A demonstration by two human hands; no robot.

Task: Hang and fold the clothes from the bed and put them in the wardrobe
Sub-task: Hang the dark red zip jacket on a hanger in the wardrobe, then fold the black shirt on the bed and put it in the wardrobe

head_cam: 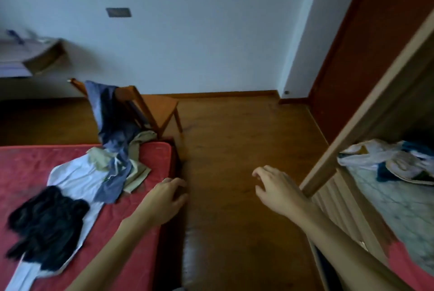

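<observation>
A pile of clothes lies on the red bed (150, 157) at the left: a black garment (47, 225), a white shirt (75, 178), a blue-grey garment (112, 126) trailing up over a chair back, and a beige piece (137, 174). My left hand (165, 199) hovers over the bed's right edge with loosely curled fingers, holding nothing. Above the wooden floor, my right hand (274, 188) is also empty, fingers relaxed. The wardrobe (347, 140) stands open at the right, with crumpled white and blue clothes (397, 159) on its shelf.
A wooden chair (162, 107) stands at the bed's far corner. Brown floor (234, 150) runs between bed and wardrobe. A dark red door (366, 51) is at the back right, and a shelf with items (35, 53) is on the left wall.
</observation>
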